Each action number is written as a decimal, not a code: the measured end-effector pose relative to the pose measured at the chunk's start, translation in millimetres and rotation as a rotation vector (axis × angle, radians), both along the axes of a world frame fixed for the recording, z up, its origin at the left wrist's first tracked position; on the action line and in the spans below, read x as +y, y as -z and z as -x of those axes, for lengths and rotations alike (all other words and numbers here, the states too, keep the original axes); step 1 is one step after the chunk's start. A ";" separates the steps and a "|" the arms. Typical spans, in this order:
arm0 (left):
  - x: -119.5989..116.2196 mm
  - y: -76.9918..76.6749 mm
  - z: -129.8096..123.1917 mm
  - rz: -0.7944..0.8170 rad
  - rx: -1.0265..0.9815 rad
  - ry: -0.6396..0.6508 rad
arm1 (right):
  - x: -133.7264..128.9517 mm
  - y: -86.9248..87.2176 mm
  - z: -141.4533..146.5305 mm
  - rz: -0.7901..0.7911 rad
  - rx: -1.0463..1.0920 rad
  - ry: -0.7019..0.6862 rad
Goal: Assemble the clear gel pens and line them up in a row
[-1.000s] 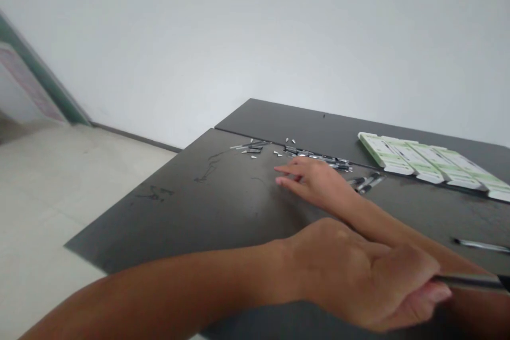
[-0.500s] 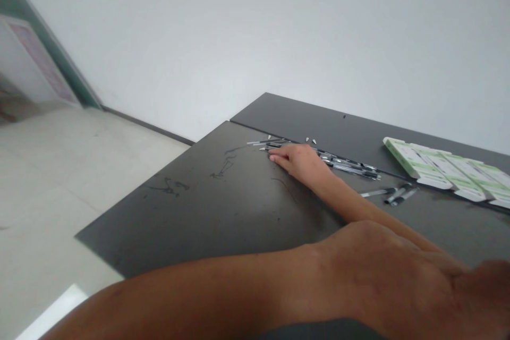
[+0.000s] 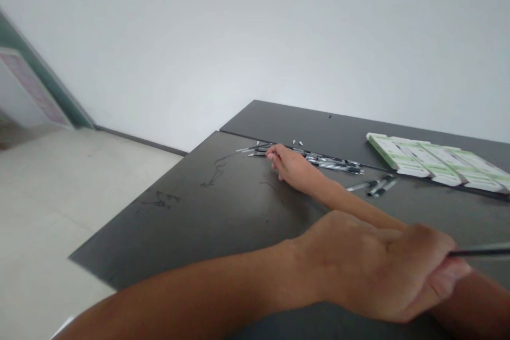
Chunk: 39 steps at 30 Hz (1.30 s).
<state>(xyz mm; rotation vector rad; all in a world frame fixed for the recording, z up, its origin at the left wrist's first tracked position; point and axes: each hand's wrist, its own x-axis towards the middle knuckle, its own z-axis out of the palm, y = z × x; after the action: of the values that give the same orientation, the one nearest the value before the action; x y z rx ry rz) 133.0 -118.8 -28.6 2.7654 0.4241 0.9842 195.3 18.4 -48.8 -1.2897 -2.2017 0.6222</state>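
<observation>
My left hand (image 3: 370, 268) is in the foreground, crossing over my right forearm. Its fingers are closed round a pen (image 3: 480, 251) with a clear barrel and dark core, which runs off the right edge. Farther out, my right hand (image 3: 292, 166) is at the left end of a row of pens (image 3: 332, 164) lying by the table seam. Its fingers are curled in a pinch; whatever they hold is hidden or too small to name. Thin refill-like sticks (image 3: 247, 149) lie just beyond its fingertips.
Loose pens (image 3: 382, 187) lie right of the row. Small pointed tips (image 3: 297, 143) and a tiny black piece (image 3: 330, 117) rest on the back table (image 3: 274, 114). Green-and-white boxes (image 3: 434, 162) lie at right. Dark scribbles (image 3: 215, 174) mark the front table (image 3: 191, 228); a white wall (image 3: 239, 37) stands behind.
My right hand's fingers, earlier stretched low over the pens, are now curled and slightly raised. My left hand has moved left in view, and the pen in it now shows. The view has shifted slightly.
</observation>
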 end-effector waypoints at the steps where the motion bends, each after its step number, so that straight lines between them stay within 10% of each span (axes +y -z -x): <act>1: 1.1 1.4 0.4 0.000 -0.081 0.000 | -10.1 -3.3 -10.1 0.048 0.059 0.017; 5: 3.6 7.1 1.8 -0.064 -0.285 0.021 | -76.3 -23.0 -74.1 0.203 0.265 0.100; 13: 1.7 15.4 4.4 0.007 -0.040 0.005 | -195.6 -43.8 -193.7 0.344 0.707 0.287; 39: 6.6 31.3 9.8 0.174 0.345 -0.068 | -209.1 -58.4 -227.0 0.015 0.563 0.133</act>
<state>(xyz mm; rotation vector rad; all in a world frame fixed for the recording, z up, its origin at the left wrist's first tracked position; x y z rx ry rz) 123.2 -112.2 -59.9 2.7740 0.6235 0.4513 422.3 -190.7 9.6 -1.0889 -1.6427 0.8304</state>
